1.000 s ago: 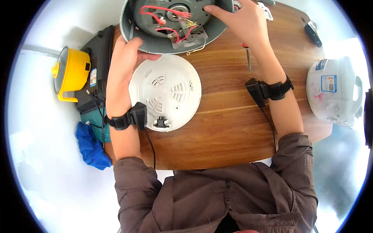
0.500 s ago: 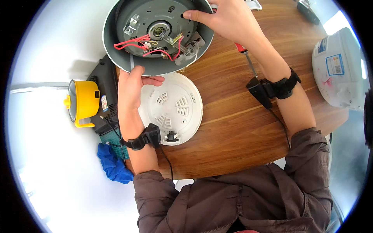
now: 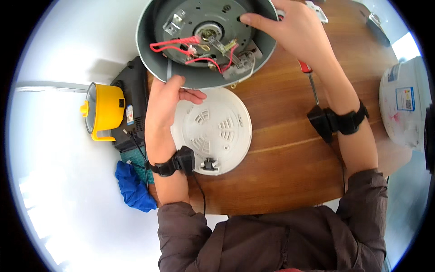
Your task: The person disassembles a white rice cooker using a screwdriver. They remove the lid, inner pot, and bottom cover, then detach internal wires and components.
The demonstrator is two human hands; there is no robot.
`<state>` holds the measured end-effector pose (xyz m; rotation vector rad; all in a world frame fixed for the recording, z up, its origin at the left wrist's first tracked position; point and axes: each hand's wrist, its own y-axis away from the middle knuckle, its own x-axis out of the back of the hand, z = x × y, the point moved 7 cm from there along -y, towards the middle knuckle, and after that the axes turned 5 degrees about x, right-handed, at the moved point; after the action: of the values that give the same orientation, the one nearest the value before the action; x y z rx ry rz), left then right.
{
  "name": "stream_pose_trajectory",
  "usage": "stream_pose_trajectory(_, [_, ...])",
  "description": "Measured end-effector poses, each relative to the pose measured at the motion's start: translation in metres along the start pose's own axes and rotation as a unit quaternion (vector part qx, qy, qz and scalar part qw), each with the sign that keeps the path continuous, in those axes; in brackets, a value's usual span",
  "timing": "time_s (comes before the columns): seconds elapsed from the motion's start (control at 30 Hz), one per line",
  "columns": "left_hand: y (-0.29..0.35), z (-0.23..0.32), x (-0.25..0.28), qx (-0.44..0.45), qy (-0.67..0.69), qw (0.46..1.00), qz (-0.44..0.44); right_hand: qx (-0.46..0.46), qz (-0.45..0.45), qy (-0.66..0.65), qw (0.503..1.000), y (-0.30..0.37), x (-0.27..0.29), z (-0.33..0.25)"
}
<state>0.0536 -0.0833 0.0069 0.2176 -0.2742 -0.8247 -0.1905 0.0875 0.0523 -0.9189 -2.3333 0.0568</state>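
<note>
A grey, open rice cooker shell [image 3: 156,63] is tilted up at the far side of the table, its inside facing me. Pink-red wires [image 3: 174,43] and metal brackets show around the round metal plate within. My left hand [image 3: 170,95] is closed on the near left rim, thumb over the edge, fingers below. At the right rim, my right hand [image 3: 292,22] grips the shell with its thumb reaching inside; its other fingers are partly hidden. Below the shell lies a round white vented base cover [image 3: 235,122] with a black socket piece [image 3: 209,164] near its edge.
A red-handled screwdriver [image 3: 310,79] lies beside my right forearm. The yellow pot [image 3: 108,106] stands at the left by a black appliance [image 3: 136,93], with a blue cloth [image 3: 132,186] nearer me. A white tub-shaped body [image 3: 401,109] sits at the right table edge.
The whole view has shifted, so the table and its things appear farther right. Both hands keep their hold on the shell, whose tilt looks nearly the same.
</note>
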Motion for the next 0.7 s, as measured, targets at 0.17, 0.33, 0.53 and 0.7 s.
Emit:
stream_pose_trajectory(0.17, [0.001,0.002,0.002,0.003,0.012,1.0,0.01,0.021,0.038,0.016,0.999,-0.008,-0.017,0.008])
stream_pose_trajectory(0.33, [0.0,0.002,0.003,-0.002,0.015,1.0,-0.002,0.018,0.054,0.019,0.998,-0.004,-0.018,0.018])
stream_pose_trajectory(0.53, [0.001,0.003,0.005,-0.013,0.027,1.0,-0.007,0.004,0.05,-0.012,0.999,-0.003,-0.021,0.009])
stream_pose_trajectory(0.7, [-0.001,0.004,0.006,-0.022,0.037,0.999,-0.025,-0.016,0.051,-0.001,0.999,-0.006,-0.021,0.018])
